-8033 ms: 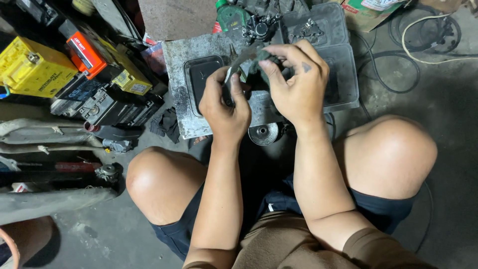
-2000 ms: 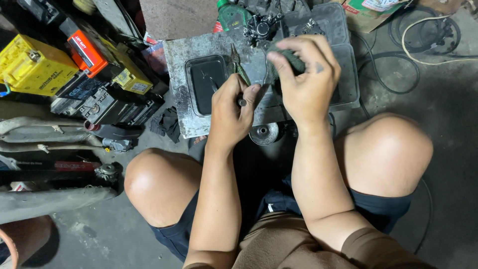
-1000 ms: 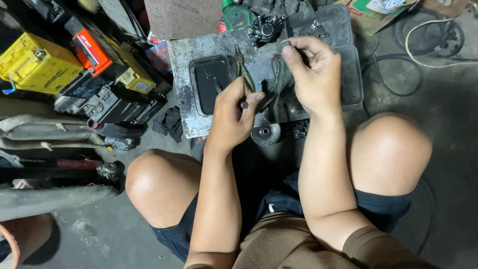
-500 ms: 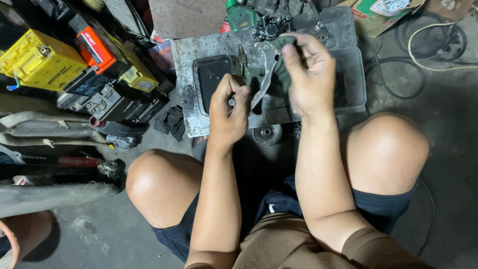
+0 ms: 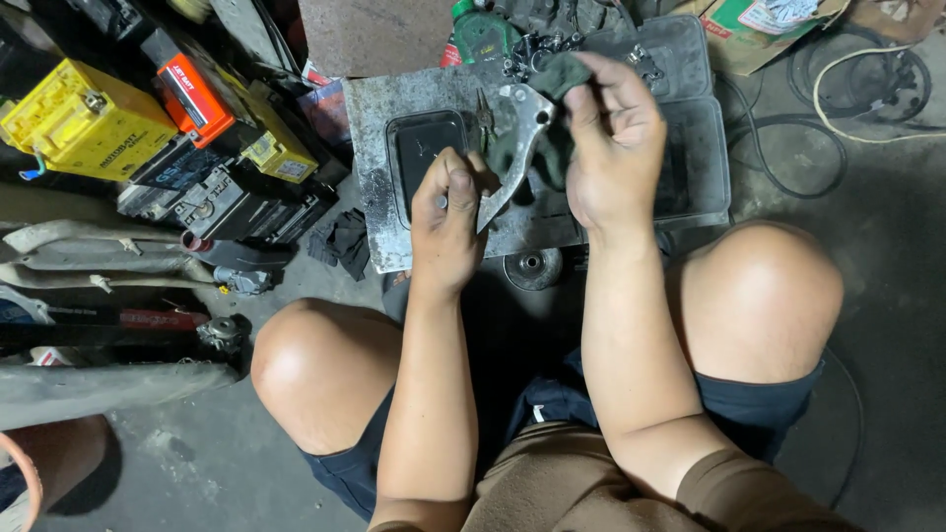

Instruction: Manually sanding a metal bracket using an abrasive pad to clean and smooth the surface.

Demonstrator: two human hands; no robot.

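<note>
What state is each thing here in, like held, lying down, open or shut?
Left hand: closed around the lower end of the lever.
Right hand: pressing a rag onto the lever's upper end.
Metal lever: held up above the tray, tilted.
Dark rag: bunched in the fingers.
Grey tray: lying flat on the floor, open.
Yellow battery: upright on the floor.
Round disc: flat on the floor.

Dull metal lever (image 5: 512, 148); dark cloth rag (image 5: 552, 148)
</note>
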